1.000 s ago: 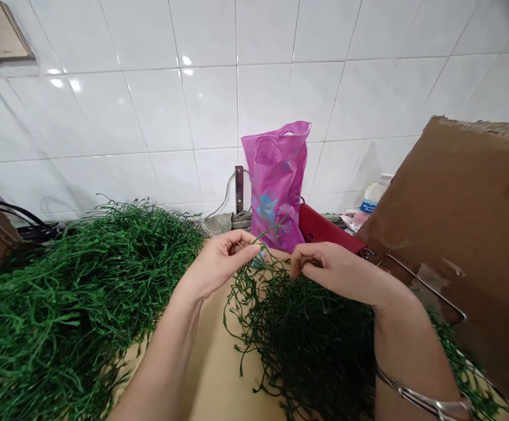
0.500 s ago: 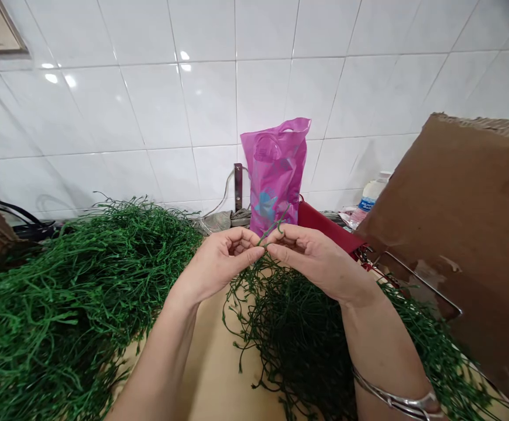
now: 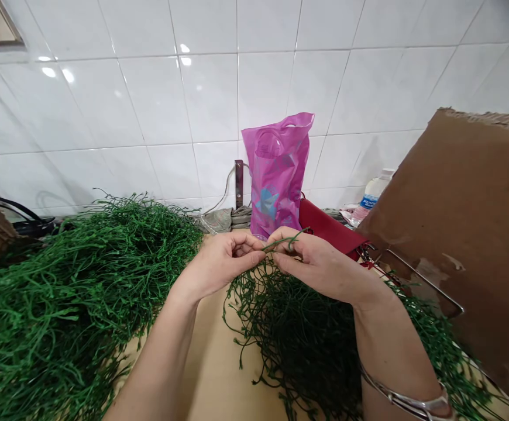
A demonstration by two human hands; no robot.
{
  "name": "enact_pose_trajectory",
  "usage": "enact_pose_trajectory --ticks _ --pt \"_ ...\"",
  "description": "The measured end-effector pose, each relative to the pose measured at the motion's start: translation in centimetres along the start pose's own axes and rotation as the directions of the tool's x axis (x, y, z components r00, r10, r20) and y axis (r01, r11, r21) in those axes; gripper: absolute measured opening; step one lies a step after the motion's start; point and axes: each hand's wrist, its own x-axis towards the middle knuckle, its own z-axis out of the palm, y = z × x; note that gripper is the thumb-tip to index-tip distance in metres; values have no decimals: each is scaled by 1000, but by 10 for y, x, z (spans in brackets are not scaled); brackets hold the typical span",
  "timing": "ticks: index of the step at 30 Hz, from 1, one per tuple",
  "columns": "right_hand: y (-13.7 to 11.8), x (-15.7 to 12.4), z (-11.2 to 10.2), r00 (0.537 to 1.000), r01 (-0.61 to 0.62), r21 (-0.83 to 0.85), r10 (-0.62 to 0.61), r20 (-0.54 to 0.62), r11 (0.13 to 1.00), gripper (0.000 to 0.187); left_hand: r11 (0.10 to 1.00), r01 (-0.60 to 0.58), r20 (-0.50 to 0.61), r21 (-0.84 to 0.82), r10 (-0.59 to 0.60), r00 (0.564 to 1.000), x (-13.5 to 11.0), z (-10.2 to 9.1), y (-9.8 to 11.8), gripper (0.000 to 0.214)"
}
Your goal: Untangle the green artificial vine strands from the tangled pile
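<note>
Between my hands is a thin green stem, slanting up to the right. My left hand pinches its left end between thumb and finger. My right hand is closed around the stem a little farther along, its fingertips close to the left ones. Below and behind my right hand lies a dark heap of green stems, with loose curly ends hanging at its left side. A larger, brighter pile of green stems spreads beside my left arm.
A pink plastic bag stands against the tiled wall, with a red bag beside it. At right a large cardboard box leans over a wire handle and a labelled bottle. The tan tabletop shows between the piles.
The stem has tipped from steep to a flatter slant toward the right. My right hand has shifted slightly right and down, while my left hand stays nearly in place.
</note>
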Motion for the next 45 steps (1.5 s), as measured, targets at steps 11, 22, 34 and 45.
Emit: enact_pose_trajectory --ticks 11,22,34,45 --pt "9 5 2 998 -23 -97 18 -54 995 25 998 38 38 50 -40 998 1 -1 -3 20" --pt "21 2 20 980 107 666 -191 54 738 40 866 -144 272 -478 302 914 -3 -6 -23 25" --pt "29 12 38 977 141 734 -214 6 664 55 761 -136 46 -634 213 976 -3 2 -28 58" --pt "8 -22 -28 997 -79 -145 81 5 986 24 935 -66 -111 -349 29 993 0 -20 -7 20"
